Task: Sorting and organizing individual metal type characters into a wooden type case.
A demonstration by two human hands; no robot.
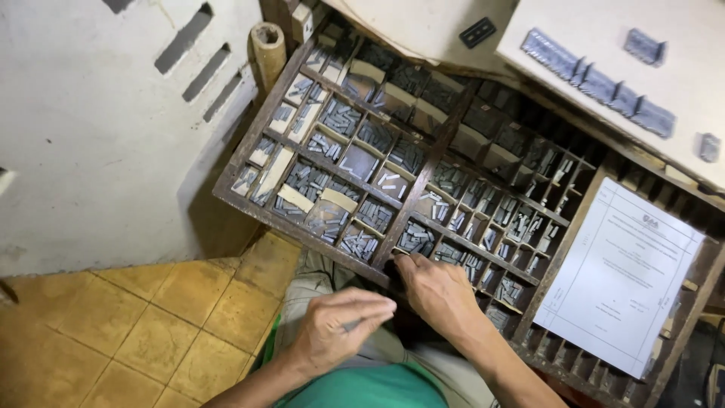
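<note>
Wooden type case (260, 204), dark and worn, sits tilted in front of the person, split into many small compartments. Most compartments hold short grey metal type pieces (341, 117); several at the upper right look dim or hard to read.

Right hand (438, 291) lies palm down on the case's near rim, fingers reaching over the edge into a front compartment beside the thick central divider. Fingertips are bunched close together there; whether they pinch a piece I cannot tell, since the tips are in shadow.

Left hand (340, 325) hovers just below the case's front edge, above the lap, near the right hand but not touching it. Fingers are curled inward with the thumb pressed toward them, closed around a thin grey object, only a sliver of which shows between fingers and palm. Its exact kind is not clear.

White printed sheet (623, 276) rests on the right part of the case, covering several compartments, well apart from both hands.

Pale board (680, 68) at upper right carries a row of grey metal blocks (596, 79) set in a diagonal line, plus a few loose ones.

Grey wall at left, with slots cut in it. Yellowish floor tiles (128, 325) below. Green shirt and light trousers show at the bottom edge.
</note>
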